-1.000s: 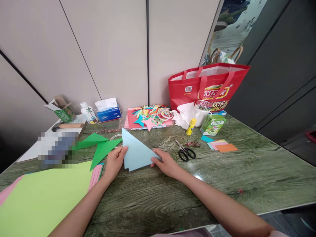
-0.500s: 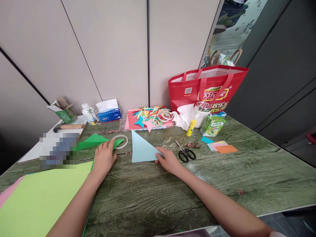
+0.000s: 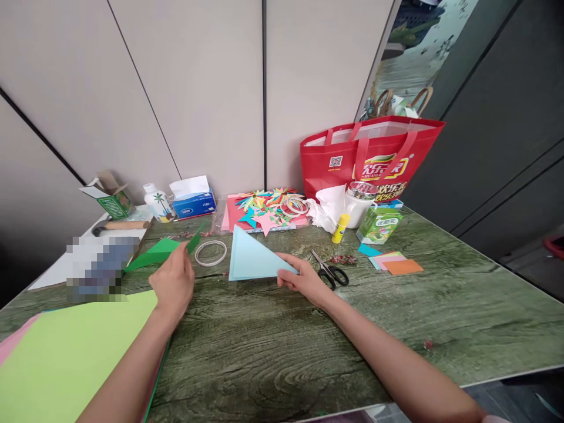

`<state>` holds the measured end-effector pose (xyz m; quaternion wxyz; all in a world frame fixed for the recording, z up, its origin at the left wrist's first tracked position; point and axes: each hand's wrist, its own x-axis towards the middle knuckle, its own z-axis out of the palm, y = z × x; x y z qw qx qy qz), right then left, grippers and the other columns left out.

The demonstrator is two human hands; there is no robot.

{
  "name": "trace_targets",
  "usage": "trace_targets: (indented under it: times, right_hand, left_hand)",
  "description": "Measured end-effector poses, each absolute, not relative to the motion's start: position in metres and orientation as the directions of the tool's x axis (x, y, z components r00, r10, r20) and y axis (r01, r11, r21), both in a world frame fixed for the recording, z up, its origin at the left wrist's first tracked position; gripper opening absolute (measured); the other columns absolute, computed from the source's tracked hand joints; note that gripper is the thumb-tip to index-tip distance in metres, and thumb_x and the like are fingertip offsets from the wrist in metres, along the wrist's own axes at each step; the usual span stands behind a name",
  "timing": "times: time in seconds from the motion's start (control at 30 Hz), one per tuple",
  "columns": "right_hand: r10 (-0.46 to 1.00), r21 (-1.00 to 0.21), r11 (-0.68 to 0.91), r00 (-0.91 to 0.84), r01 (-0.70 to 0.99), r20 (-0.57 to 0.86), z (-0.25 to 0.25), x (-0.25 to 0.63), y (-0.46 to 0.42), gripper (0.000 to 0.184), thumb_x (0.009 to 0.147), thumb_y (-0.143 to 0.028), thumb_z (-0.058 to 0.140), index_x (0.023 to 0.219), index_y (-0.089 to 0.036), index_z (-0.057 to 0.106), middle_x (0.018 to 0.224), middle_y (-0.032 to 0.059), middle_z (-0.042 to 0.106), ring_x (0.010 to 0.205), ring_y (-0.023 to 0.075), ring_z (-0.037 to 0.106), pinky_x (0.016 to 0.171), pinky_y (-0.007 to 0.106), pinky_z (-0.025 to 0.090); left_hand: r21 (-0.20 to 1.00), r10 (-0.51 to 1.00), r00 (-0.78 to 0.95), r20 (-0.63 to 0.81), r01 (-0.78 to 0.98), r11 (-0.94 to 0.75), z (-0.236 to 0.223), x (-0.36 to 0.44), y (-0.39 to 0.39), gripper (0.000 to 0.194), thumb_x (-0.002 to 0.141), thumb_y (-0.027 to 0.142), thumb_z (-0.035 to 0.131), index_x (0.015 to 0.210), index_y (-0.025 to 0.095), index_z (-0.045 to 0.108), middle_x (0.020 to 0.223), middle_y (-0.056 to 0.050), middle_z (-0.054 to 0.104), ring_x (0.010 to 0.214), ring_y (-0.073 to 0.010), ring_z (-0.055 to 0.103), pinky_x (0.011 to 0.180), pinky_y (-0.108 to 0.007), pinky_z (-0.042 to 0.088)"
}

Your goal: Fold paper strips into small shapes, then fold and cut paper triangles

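The right hand (image 3: 301,282) is pinching the blue paper (image 3: 253,258) by one corner over the table (image 3: 264,352), maybe so its layers are staying together, while the left hand (image 3: 173,283), fingers nearly closed, is gripping a green paper (image 3: 194,239) near the tape (image 3: 211,264).

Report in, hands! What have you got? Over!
Right hand: gripping light-blue paper triangle. Left hand: holding green paper. Tape roll between hands, scissors beside right hand.

Light-blue folded paper triangle (image 3: 253,258), layered edges, tip pointing up, within the right hand's grip (image 3: 291,276).
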<state>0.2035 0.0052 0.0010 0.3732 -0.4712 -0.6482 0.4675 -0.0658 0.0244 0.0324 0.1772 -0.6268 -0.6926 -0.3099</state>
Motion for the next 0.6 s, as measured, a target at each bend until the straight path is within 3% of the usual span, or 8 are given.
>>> trace_targets:
  times: [0.07, 0.17, 0.23, 0.3, 0.4, 0.5, 0.6]
  right_hand:
    - [0.955, -0.943, 0.107, -0.296, 0.314, 0.01, 0.001, 0.203, 0.005, 0.04, 0.079, -0.024, 0.045, 0.118, -0.018, 0.052, 0.064, -0.0003, 0.061, 0.051, 0.0133, 0.05, 0.05, 0.024, 0.039]
    - [0.975, -0.777, 0.22, -0.162, 0.59, 0.153, -0.004, 0.203, 0.003, 0.031, 0.076, -0.026, 0.055, 0.104, -0.016, 0.061, 0.088, 0.0092, 0.064, 0.08, 0.0225, 0.058, 0.069, 0.033, 0.045]
    - [0.951, -0.648, 0.259, -0.071, 0.716, 0.302, -0.007, 0.202, 0.002, 0.029, 0.076, -0.028, 0.057, 0.102, -0.017, 0.062, 0.101, 0.0137, 0.06, 0.095, 0.0285, 0.054, 0.078, 0.039, 0.043]
    - [0.904, -0.626, 0.342, -0.062, 0.7, 0.424, -0.007, 0.2, -0.001, 0.025, 0.079, -0.03, 0.056, 0.101, -0.018, 0.061, 0.104, 0.0139, 0.059, 0.102, 0.0284, 0.051, 0.084, 0.041, 0.041]
    - [0.865, -0.711, 0.467, -0.103, 0.525, 0.492, -0.004, 0.194, -0.007, 0.019, 0.081, -0.032, 0.055, 0.095, -0.02, 0.058, 0.108, 0.0113, 0.06, 0.104, 0.0234, 0.053, 0.091, 0.041, 0.038]
    - [0.896, -0.772, 0.433, -0.132, 0.465, 0.423, -0.001, 0.188, -0.013, 0.015, 0.079, -0.034, 0.057, 0.085, -0.021, 0.057, 0.115, 0.0095, 0.059, 0.114, 0.0249, 0.048, 0.101, 0.051, 0.021]
    - [0.928, -0.803, 0.372, -0.163, 0.466, 0.335, 0.001, 0.186, -0.016, 0.011, 0.078, -0.032, 0.058, 0.076, -0.022, 0.06, 0.098, 0.006, 0.066, 0.115, 0.0262, 0.048, 0.101, 0.057, 0.008]
  left_hand:
    - [0.457, 0.683, -0.253, 0.685, 0.88, -0.132, 0.034, -0.061, 0.023, 0.026, 0.086, 0.032, 0.04, 0.1, 0.016, 0.055, 0.066, -0.002, 0.057, 0.057, -0.0157, 0.053, 0.055, -0.025, 0.036]
    - [0.79, 0.844, -0.26, 0.468, 0.552, -0.267, 0.03, -0.053, 0.023, 0.024, 0.082, 0.042, 0.046, 0.088, 0.02, 0.052, 0.049, 0.007, 0.039, 0.041, -0.0103, 0.038, 0.045, -0.02, 0.03]
    - [0.912, 0.931, -0.184, 0.315, 0.331, -0.243, 0.026, -0.048, 0.023, 0.025, 0.079, 0.045, 0.049, 0.083, 0.02, 0.049, 0.048, 0.008, 0.039, 0.04, -0.0092, 0.035, 0.042, -0.019, 0.029]
    - [0.955, 0.967, -0.12, 0.226, 0.225, -0.196, 0.022, -0.041, 0.02, 0.027, 0.077, 0.046, 0.052, 0.081, 0.02, 0.048, 0.048, 0.008, 0.041, 0.04, -0.0086, 0.036, 0.04, -0.018, 0.028]
    - [0.976, 0.993, 0.027, 0.118, 0.182, -0.121, 0.019, -0.027, 0.011, 0.028, 0.075, 0.046, 0.055, 0.082, 0.02, 0.047, 0.047, 0.009, 0.043, 0.039, -0.0082, 0.036, 0.039, -0.017, 0.026]
    - [0.97, 0.985, 0.166, 0.055, 0.225, -0.092, 0.017, -0.012, 0.0, 0.027, 0.074, 0.047, 0.055, 0.078, 0.021, 0.045, 0.045, 0.008, 0.046, 0.038, -0.009, 0.038, 0.038, -0.018, 0.026]
    - [0.878, 0.963, 0.219, 0.155, 0.417, -0.236, 0.015, -0.005, -0.006, 0.022, 0.077, 0.043, 0.051, 0.075, 0.022, 0.05, 0.043, 0.008, 0.043, 0.039, -0.0103, 0.04, 0.04, -0.02, 0.029]
